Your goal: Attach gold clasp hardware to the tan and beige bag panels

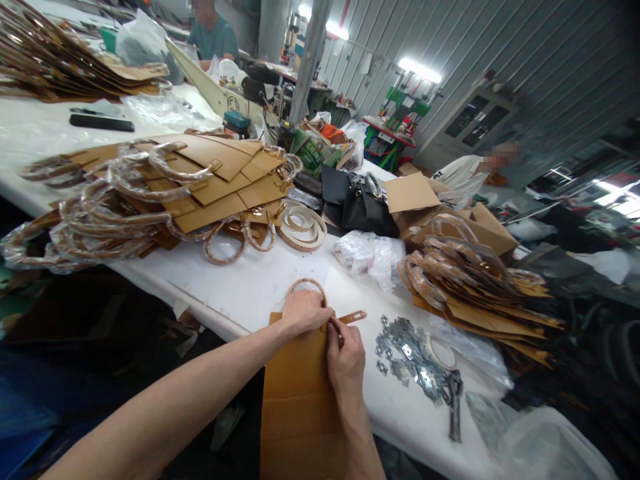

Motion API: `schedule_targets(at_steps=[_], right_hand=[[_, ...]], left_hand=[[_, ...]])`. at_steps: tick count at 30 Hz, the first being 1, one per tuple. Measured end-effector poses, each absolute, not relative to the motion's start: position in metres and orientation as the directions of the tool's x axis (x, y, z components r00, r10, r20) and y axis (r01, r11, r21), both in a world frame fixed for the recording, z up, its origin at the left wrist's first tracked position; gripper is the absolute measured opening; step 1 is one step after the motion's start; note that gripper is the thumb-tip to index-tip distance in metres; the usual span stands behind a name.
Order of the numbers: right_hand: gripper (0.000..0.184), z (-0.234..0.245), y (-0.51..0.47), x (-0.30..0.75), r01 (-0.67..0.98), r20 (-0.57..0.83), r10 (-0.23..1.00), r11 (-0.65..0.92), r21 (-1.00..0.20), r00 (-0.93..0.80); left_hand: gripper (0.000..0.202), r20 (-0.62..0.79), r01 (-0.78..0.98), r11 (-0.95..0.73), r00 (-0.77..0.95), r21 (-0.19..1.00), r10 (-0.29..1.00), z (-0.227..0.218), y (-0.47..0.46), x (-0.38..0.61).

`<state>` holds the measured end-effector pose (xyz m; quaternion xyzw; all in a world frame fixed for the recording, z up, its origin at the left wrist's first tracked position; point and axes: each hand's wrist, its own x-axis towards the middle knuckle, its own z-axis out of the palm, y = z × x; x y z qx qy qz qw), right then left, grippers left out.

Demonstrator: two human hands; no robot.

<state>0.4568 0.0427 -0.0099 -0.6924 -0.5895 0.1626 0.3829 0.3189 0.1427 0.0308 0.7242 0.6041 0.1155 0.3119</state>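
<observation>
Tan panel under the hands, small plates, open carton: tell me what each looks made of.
Panel: probably leather or imitation leather, smooth, faintly sheened, creased across. Plates: likely thin metal, grey with bright glints. Carton: apparently cardboard, matte brown, with stiff flaps.

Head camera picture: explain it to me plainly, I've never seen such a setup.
There is no machine arm: these are a person's bare hands, seen from a camera worn on the head, looking forward and down. The left hand and right hand meet at the upper end of a tan panel, by a curved handle; exactly what the fingers pinch is hard to tell. On the white table lie small metal plates, a metal tool, a coiled strip and panels with wrapped handles.
</observation>
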Motion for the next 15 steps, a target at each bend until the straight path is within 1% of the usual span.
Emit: schedule_targets(at_steps=[2,4,7,9,11,12,13,15], right_hand=[[0.041,-0.008,0.039,0.456,0.652,0.252,0.934,0.028,-0.758,0.253],[0.038,-0.005,0.034,0.458,0.569,0.281,0.924,0.090,-0.817,0.258],[0.031,-0.005,0.021,0.461,0.365,0.272,0.906,0.145,-0.920,0.326],[0.027,-0.008,0.008,0.462,0.143,0.197,0.876,0.148,-0.979,0.440],[0.027,-0.010,-0.005,0.466,-0.092,0.064,0.834,0.136,-0.986,0.547],[0.029,-0.010,-0.012,0.470,-0.185,-0.008,0.818,0.121,-0.975,0.575],[0.032,-0.009,-0.018,0.475,-0.252,-0.067,0.810,0.101,-0.963,0.582],[0.038,-0.003,-0.028,0.488,-0.314,-0.134,0.831,0.051,-0.948,0.539]], left_hand=[[0.033,-0.188,0.796,-0.094,0.254,0.598,0.949,0.034,0.140,0.317],[0.036,-0.156,0.784,-0.118,0.265,0.609,0.952,0.039,0.135,0.313],[0.042,-0.090,0.759,-0.160,0.276,0.631,0.957,0.044,0.119,0.305],[0.045,-0.008,0.722,-0.204,0.279,0.661,0.960,0.047,0.106,0.299],[0.048,0.094,0.657,-0.257,0.272,0.709,0.958,0.052,0.094,0.294],[0.049,0.141,0.614,-0.277,0.262,0.739,0.955,0.056,0.089,0.291],[0.049,0.176,0.562,-0.291,0.250,0.774,0.952,0.061,0.085,0.289],[0.048,0.227,0.416,-0.307,0.232,0.856,0.946,0.072,0.078,0.286]])
